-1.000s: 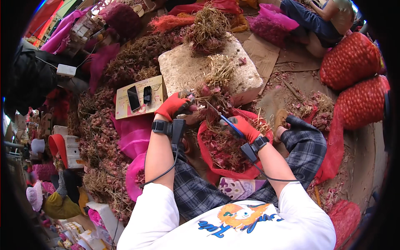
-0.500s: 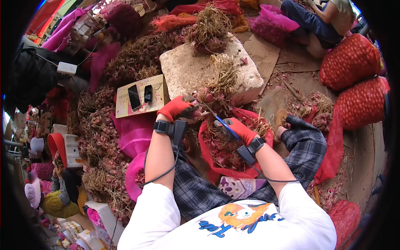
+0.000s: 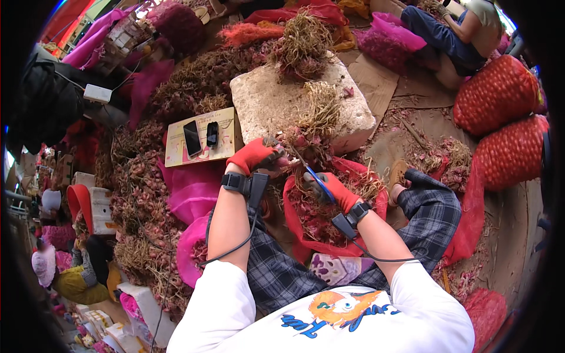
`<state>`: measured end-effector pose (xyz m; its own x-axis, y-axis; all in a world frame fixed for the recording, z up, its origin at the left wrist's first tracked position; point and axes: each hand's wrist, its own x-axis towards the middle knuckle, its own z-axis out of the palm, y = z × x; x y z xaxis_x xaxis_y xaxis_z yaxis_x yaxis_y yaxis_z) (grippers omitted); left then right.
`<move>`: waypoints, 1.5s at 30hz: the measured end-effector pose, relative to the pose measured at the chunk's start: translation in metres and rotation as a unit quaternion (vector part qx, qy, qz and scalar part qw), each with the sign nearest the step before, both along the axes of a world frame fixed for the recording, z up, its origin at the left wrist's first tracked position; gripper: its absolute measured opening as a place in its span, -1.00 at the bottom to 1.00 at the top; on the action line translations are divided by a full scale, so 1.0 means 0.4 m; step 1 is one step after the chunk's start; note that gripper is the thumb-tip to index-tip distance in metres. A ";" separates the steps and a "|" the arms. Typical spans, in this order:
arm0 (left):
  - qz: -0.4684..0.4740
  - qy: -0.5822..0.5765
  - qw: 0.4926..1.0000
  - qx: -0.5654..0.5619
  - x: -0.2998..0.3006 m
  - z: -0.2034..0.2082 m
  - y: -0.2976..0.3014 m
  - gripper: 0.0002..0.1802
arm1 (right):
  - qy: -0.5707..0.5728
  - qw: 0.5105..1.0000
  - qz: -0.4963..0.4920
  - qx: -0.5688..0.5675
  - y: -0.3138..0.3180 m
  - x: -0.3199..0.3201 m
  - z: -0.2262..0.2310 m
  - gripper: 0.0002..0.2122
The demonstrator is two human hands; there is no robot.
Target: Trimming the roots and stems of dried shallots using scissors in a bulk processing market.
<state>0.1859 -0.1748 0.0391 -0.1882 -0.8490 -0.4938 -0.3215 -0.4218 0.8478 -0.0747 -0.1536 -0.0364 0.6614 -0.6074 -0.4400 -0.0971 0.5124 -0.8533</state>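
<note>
In a red and dark glove, my left hand (image 3: 256, 155) is closed around shallots (image 3: 283, 160) at the near edge of a pale foam block (image 3: 265, 97). My right hand (image 3: 336, 190), gloved the same way, grips blue-handled scissors (image 3: 319, 183); their blades point up and left toward the shallots beside my left hand. A bunch of shallots with dry stalks (image 3: 321, 112) lies on the block just beyond both hands. Under my right hand, a red mesh bag (image 3: 297, 240) stands open with shallots and dry trimmings in it.
A larger shallot bunch (image 3: 303, 44) sits at the block's far edge. To the left, a box (image 3: 226, 148) carries a phone (image 3: 192, 138) and a small black device. Shallots (image 3: 141, 206) are heaped along the left. Full red mesh sacks (image 3: 497, 91) stand at right, near another person (image 3: 465, 35).
The view has shifted slightly, moving the surroundings a little right and down. Both hands keep nearly the same place over the block edge and bag, with the scissors still by the shallots.
</note>
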 end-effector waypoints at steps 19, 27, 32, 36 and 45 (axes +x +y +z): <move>0.089 0.304 0.944 -0.090 -0.094 0.121 0.034 -0.78 | 0.058 0.990 0.061 -0.111 -0.183 -0.066 0.196 -0.76; 0.055 0.367 0.920 -0.125 -0.372 0.092 0.201 -0.82 | -0.118 0.977 -0.179 0.004 0.113 -0.221 0.283 -0.76; -0.051 -0.163 0.927 -0.333 -0.497 -0.038 0.356 -0.46 | -0.127 0.959 -0.249 0.055 0.197 -0.275 0.146 -0.74; -0.048 -0.038 0.972 -0.228 -0.535 -0.007 0.473 -0.35 | -0.101 0.968 -0.222 0.065 0.278 -0.302 0.113 -0.76; 0.262 0.604 0.721 0.218 -0.512 -0.216 0.501 -0.66 | 0.065 0.972 -0.216 -0.066 0.309 -0.290 0.048 -0.82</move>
